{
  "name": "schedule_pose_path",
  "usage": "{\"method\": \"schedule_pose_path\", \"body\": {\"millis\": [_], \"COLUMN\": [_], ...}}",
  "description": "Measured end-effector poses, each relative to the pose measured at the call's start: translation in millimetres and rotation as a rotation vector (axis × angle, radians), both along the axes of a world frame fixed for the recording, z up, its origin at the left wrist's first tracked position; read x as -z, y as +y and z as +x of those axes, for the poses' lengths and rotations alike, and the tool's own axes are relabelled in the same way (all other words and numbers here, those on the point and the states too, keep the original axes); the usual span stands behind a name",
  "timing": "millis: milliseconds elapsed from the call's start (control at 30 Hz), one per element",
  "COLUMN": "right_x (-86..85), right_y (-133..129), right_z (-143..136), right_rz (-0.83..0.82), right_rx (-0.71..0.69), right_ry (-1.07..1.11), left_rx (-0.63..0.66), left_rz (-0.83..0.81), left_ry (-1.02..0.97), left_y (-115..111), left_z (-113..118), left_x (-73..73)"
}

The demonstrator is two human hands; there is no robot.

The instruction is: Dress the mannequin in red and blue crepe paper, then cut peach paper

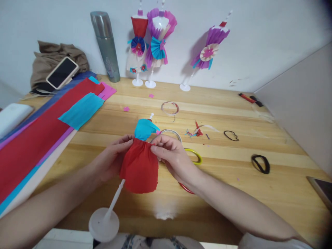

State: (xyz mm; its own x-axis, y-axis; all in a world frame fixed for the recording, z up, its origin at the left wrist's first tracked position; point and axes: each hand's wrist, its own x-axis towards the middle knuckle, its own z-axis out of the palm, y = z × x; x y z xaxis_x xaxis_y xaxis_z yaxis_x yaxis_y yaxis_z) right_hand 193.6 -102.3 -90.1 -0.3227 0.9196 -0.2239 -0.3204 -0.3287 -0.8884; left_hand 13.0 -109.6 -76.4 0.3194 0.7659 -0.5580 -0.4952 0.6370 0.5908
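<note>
Between my hands is a miniature dress form, its white stand [104, 224] tilted toward the lower left over the table's near edge. Bright blue crepe paper [144, 129] wraps its bust. Below hangs a gathered red crepe-paper skirt [141, 169]. My left hand [114, 157] holds the dress form at the waist from the left, thumb at the skirt's top edge and the other fingers partly hidden behind it. On the right side of the waist, my right hand [171, 152] pinches the skirt's top edge between thumb and fingers.
Three dressed miniature forms [138, 27] stand along the wall beside a metal flask [105, 46]. Layered crepe-paper strips [38, 138] cover the table's left, near a phone [62, 72]. Rings of tape or wire, including a yellow one [195, 157], paper scraps [198, 131] and black bands [260, 164] lie rightward.
</note>
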Motion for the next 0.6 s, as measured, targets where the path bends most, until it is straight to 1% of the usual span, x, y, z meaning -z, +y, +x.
{"method": "schedule_pose_path", "body": {"millis": [100,333,467,600], "right_x": [-1.7,-6.9,-1.9,5.6], "right_y": [-1,-4,-1,2], "right_z": [-1,-3,-3,-3], "right_rz": [-0.006,-0.03,-0.02,0.007], "right_rx": [-0.006,0.021,0.015,0.009], "right_ry": [0.001,-0.001,-0.008,-0.003], "left_rx": [0.007,0.071,0.139,0.148], "left_rz": [0.004,0.003,0.06,0.123], "left_ry": [-0.006,0.045,0.028,0.125], "left_y": [0,-2,-2,-1], "left_z": [0,3,3,3], "left_x": [1.2,-0.2,0.0,2.2]}}
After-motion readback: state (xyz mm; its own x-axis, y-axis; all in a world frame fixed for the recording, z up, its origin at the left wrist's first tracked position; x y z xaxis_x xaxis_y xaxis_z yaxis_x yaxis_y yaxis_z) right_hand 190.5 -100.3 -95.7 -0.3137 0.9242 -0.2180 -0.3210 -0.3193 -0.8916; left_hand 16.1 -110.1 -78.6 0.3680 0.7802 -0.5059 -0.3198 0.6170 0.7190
